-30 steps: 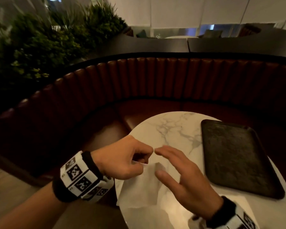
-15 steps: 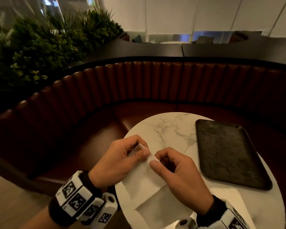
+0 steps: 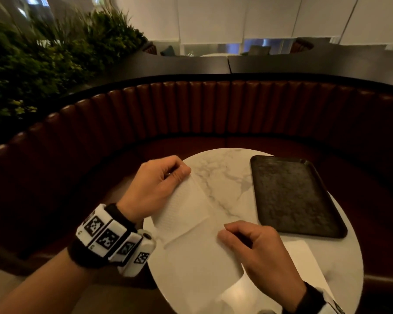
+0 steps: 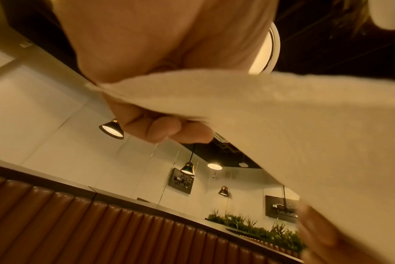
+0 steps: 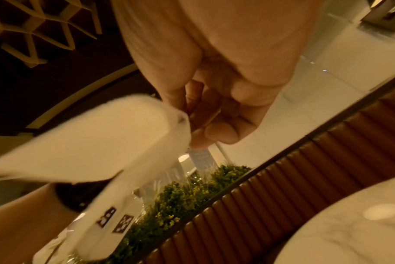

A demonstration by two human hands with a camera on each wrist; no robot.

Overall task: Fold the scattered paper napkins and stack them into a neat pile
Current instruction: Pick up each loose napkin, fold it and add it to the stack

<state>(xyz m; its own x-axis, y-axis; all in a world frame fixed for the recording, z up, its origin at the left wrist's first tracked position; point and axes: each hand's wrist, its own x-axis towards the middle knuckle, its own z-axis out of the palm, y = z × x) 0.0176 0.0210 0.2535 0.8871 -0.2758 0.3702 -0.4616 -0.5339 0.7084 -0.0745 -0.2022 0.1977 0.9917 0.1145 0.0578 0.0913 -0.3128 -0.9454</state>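
Note:
A white paper napkin (image 3: 191, 223) with a crease across its middle is held spread above the near left part of the round marble table (image 3: 225, 173). My left hand (image 3: 179, 175) pinches its far corner, and the left wrist view shows that napkin (image 4: 282, 116) between thumb and curled fingers. My right hand (image 3: 227, 232) pinches the near right corner; the same napkin (image 5: 101, 139) bends from that pinch in the right wrist view. Another white napkin (image 3: 304, 261) lies flat on the table by my right wrist.
A dark rectangular tray (image 3: 293, 196) lies on the right half of the table. A curved brown leather bench (image 3: 213, 109) wraps around the table, with green plants (image 3: 43, 64) behind it at the left.
Both hands took hold of the napkin and drew apart, the left going up and away, the right coming nearer. The napkin went from bunched between them to spread out.

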